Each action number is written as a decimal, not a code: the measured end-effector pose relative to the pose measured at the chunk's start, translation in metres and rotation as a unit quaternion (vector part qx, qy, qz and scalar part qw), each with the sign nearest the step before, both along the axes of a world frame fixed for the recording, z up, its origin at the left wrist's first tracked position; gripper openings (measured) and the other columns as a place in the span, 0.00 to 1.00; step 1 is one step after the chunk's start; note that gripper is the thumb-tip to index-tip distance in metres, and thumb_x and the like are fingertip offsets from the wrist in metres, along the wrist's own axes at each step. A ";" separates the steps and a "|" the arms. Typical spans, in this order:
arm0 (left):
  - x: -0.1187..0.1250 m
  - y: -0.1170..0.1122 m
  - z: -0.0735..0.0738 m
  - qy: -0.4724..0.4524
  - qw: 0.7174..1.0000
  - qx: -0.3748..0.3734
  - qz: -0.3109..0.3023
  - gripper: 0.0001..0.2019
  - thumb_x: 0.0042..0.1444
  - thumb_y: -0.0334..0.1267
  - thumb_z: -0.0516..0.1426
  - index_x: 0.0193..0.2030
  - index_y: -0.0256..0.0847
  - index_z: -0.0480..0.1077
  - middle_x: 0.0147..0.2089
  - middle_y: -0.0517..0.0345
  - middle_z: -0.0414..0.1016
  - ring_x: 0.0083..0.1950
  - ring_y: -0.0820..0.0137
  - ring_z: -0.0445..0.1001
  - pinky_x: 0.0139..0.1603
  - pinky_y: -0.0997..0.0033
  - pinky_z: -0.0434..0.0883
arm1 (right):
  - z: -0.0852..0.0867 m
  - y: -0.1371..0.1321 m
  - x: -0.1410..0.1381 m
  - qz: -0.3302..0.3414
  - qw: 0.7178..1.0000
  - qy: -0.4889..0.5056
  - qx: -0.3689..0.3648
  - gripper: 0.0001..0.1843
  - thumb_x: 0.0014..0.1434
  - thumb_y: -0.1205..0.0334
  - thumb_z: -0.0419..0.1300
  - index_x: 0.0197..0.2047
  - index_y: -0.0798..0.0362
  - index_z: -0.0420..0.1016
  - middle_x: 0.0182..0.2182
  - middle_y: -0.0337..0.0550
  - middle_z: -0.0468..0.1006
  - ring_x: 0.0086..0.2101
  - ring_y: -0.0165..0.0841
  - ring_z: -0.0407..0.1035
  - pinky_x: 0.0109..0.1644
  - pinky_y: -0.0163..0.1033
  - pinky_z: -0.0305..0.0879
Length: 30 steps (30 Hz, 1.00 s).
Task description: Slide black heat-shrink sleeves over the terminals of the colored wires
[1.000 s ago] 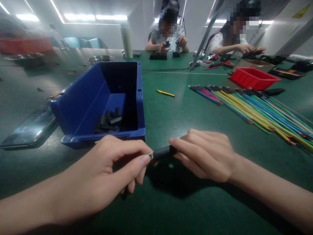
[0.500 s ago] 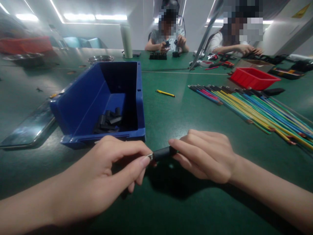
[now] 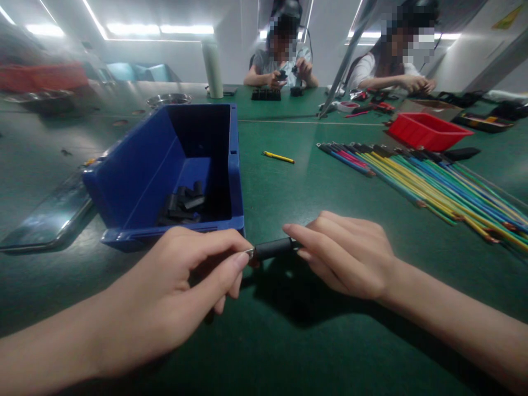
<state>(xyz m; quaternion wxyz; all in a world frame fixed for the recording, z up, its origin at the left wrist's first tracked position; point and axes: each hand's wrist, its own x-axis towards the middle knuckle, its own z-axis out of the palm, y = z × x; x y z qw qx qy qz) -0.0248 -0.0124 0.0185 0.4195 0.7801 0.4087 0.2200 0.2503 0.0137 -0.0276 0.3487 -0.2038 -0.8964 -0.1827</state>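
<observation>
My left hand (image 3: 181, 291) pinches the small metal end of a short black sleeve piece (image 3: 273, 248) between thumb and forefinger. My right hand (image 3: 346, 256) grips the other end of the same piece, fingers closed round it. The piece hangs just above the green table (image 3: 289, 341), in front of the near right corner of a blue bin (image 3: 140, 165). Several black sleeve pieces (image 3: 183, 203) lie in the bin's bottom.
A row of coloured cables (image 3: 433, 181) lies on the right, a red tray (image 3: 427, 131) behind it. A yellow pen (image 3: 279, 157) lies mid-table, a phone (image 3: 49, 214) at the left. Two other people (image 3: 284, 60) work at the far side.
Both hands have lifted slightly with the black piece between them; otherwise the scene is the same.
</observation>
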 end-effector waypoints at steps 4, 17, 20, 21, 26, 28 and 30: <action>-0.002 -0.007 -0.003 -0.018 0.997 -0.063 0.041 0.19 0.76 0.54 0.55 0.38 0.45 0.77 0.24 0.64 0.76 0.18 0.75 0.72 0.16 0.82 0.72 | 0.007 0.003 0.001 -0.003 1.000 -0.014 0.016 0.07 0.79 0.70 0.53 0.50 0.57 0.73 0.31 0.43 0.77 0.31 0.34 0.66 0.30 0.41 0.62; -0.003 -0.009 0.000 -0.042 0.997 -0.036 0.061 0.14 0.76 0.51 0.58 0.44 0.45 0.74 0.27 0.65 0.78 0.22 0.76 0.76 0.25 0.83 0.77 | 0.005 0.009 0.000 0.023 1.000 0.005 -0.009 0.09 0.75 0.73 0.56 0.55 0.56 0.72 0.39 0.48 0.82 0.35 0.36 0.72 0.38 0.41 0.71; -0.004 -0.009 -0.003 -0.034 0.994 -0.080 0.069 0.17 0.76 0.57 0.56 0.46 0.45 0.73 0.28 0.64 0.77 0.23 0.72 0.76 0.17 0.82 0.72 | 0.006 0.008 -0.001 0.028 0.999 -0.004 -0.019 0.09 0.76 0.72 0.57 0.56 0.57 0.71 0.37 0.47 0.83 0.34 0.36 0.73 0.37 0.41 0.72; -0.005 -0.009 -0.004 -0.035 0.992 -0.096 0.072 0.19 0.76 0.59 0.55 0.47 0.46 0.73 0.29 0.63 0.78 0.24 0.71 0.77 0.14 0.82 0.70 | 0.007 0.008 -0.001 0.027 0.999 -0.005 -0.022 0.09 0.75 0.71 0.57 0.57 0.57 0.71 0.37 0.47 0.84 0.34 0.36 0.74 0.37 0.41 0.72; 0.000 -0.008 -0.006 -0.039 0.995 -0.068 0.068 0.15 0.77 0.52 0.56 0.44 0.45 0.73 0.28 0.64 0.79 0.24 0.75 0.76 0.25 0.82 0.73 | 0.010 0.004 -0.002 0.027 0.999 -0.016 -0.013 0.15 0.73 0.70 0.59 0.61 0.63 0.72 0.38 0.50 0.85 0.32 0.36 0.72 0.33 0.42 0.72; 0.002 -0.009 -0.006 -0.042 0.993 -0.075 0.075 0.14 0.76 0.51 0.57 0.44 0.45 0.73 0.28 0.64 0.79 0.24 0.76 0.76 0.26 0.81 0.71 | 0.010 0.003 -0.001 0.023 0.999 -0.027 -0.003 0.15 0.73 0.69 0.60 0.61 0.64 0.73 0.38 0.50 0.85 0.32 0.35 0.72 0.33 0.42 0.72; 0.004 -0.011 -0.005 -0.040 0.993 -0.086 0.067 0.14 0.75 0.51 0.57 0.44 0.45 0.73 0.28 0.64 0.80 0.24 0.75 0.76 0.25 0.81 0.70 | 0.010 0.003 0.000 0.018 0.999 -0.035 0.004 0.15 0.73 0.67 0.62 0.60 0.62 0.74 0.37 0.48 0.84 0.32 0.35 0.73 0.33 0.41 0.72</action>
